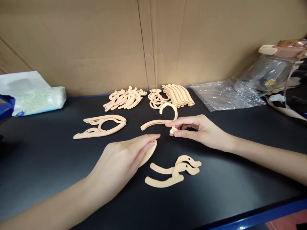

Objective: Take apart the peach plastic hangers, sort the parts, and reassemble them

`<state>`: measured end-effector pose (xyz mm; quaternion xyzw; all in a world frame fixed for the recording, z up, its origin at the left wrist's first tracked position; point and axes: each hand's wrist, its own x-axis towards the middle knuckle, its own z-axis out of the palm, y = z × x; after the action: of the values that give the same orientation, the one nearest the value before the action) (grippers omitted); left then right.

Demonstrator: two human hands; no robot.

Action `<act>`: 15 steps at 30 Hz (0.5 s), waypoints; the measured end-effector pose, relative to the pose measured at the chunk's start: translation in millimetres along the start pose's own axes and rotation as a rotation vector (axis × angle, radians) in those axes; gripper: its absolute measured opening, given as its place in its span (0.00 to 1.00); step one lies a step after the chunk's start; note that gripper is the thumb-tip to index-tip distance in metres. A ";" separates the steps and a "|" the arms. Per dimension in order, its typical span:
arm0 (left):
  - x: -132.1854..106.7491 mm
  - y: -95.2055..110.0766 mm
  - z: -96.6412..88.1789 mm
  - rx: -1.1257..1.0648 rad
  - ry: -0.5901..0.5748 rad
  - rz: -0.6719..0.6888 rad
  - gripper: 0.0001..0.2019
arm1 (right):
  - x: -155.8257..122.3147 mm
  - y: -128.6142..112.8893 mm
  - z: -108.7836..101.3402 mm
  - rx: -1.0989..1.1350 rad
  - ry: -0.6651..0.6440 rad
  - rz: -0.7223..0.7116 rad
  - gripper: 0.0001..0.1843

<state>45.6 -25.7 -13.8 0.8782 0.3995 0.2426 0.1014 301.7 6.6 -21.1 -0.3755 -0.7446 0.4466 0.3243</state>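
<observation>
My right hand [203, 131] is closed, with thumb and fingers pinching the base of a peach plastic hanger hook [176, 111]. A slim curved hanger arm [153, 123] reaches left from those fingertips; whether it is joined to the hook is hidden. Lower and to the left, my left hand [122, 156] grips another curved hanger arm [149, 155] between thumb and fingers, most of it covered by the hand. In front of both hands lie two wavy hanger pieces [164, 182] with small holes, partly overlapping. Beyond my left hand rests a folded hanger [115, 130].
At the back of the black table [227, 179] sit a heap of wavy pieces [126, 98], a pile of hooks [157, 99] and a row of curved arms [178, 95]. A tissue pack [39, 99] lies left; a plastic bag [225, 94] and clear bottle [268, 73] are right. Cardboard [96, 44] stands behind.
</observation>
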 end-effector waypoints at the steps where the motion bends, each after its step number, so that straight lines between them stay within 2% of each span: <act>1: -0.5 -0.3 0.7 0.024 0.011 0.029 0.14 | 0.1 -0.3 0.0 0.000 -0.007 0.000 0.17; 5: -0.3 -3.2 2.7 0.056 0.010 0.087 0.12 | 0.4 -2.5 1.0 -0.007 -0.026 -0.026 0.13; 10: 3.1 -4.9 3.0 0.102 0.026 0.197 0.19 | -1.2 -0.9 2.9 -0.066 -0.065 -0.076 0.11; 15: 5.8 -4.9 1.7 0.175 0.069 0.336 0.16 | -2.9 2.1 3.9 -0.082 -0.099 -0.135 0.10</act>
<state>46.4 -18.1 -15.1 0.9293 0.2700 0.2503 -0.0309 300.5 3.2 -25.0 -0.3145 -0.8011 0.4110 0.3008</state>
